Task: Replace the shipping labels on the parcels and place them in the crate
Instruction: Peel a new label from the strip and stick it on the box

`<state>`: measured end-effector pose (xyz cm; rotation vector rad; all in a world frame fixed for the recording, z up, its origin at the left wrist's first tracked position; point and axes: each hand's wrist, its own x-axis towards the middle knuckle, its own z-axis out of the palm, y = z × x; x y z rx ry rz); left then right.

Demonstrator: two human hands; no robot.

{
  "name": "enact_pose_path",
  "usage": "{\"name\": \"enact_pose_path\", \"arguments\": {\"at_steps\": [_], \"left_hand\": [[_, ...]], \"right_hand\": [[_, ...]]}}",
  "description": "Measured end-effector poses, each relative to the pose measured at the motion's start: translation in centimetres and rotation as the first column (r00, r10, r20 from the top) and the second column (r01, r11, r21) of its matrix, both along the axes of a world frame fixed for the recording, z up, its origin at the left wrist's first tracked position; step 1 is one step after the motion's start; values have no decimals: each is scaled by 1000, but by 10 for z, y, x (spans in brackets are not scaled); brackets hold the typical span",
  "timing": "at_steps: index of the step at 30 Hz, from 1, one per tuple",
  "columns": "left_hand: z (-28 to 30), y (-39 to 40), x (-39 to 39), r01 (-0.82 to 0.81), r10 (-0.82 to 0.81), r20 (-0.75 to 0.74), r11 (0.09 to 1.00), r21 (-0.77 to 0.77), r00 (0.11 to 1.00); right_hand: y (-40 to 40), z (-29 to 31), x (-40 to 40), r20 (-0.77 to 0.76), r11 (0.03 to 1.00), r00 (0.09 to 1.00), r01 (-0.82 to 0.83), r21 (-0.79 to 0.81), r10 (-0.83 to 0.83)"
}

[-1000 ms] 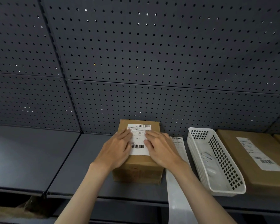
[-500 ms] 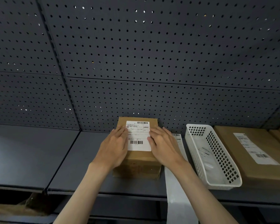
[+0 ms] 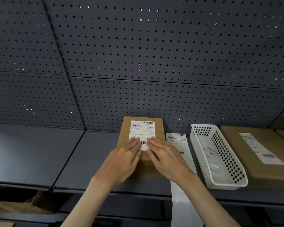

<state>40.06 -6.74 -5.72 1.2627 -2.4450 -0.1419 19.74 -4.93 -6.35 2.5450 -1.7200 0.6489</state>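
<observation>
Parcel (image 3: 142, 140) lies long axis pointing away; left hand (image 3: 121, 161) and right hand (image 3: 166, 158) press flat on its label (image 3: 142, 131).

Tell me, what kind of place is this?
Probably a parcel packing station in a stockroom or warehouse. Cardboard parcels with shipping labels lie on a grey metal shelf backed by a pegboard wall, beside a strip of labels.

Browns and whites on my dark grey shelf (image 3: 39, 153)

I see a brown parcel (image 3: 159, 128) with a white label (image 3: 142, 130) barred in black; toward the right edge, a white basket (image 3: 202, 154) pierced with square holes — behind, a grey pegboard (image 3: 154, 54) dotted with dark holes.
</observation>
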Motion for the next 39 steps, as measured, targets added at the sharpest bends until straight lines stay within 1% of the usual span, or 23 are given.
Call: {"name": "enact_pose_path", "arguments": {"at_steps": [4,7,10,13,19,28,34,37,39], "left_hand": [[1,6,9,-13,14,-9,1000,18,1000],[-1,7,15,-24,25,41,999,-34,999],[-7,8,15,-13,19,59,994,-109,998],[-11,10,13,24,-19,39,993,-113,999],[-14,13,14,10,-8,10,991,-135,1000],[-14,14,18,-69,62,-43,980,-186,997],[-16,13,18,-119,106,-71,971,-209,992],[-15,12,19,-148,132,-99,972,-181,986],[-12,12,19,-167,149,-145,979,-120,978]], "right_hand": [[3,-2,-1,1,998,999,41,-46,-41],[7,-4,-3,25,994,997,79,-75,-77],[14,-6,-3,-11,997,1000,13,-75,-14],[18,-10,3,-76,995,995,-66,-81,60],[19,-16,2,-91,993,995,-42,-112,32],[21,-21,3,27,987,1000,3,-162,1],[23,-23,3,159,990,986,63,-126,-42],[25,-21,4,230,987,970,103,-119,-74],[26,-18,5,293,986,951,131,-104,-96]]}}
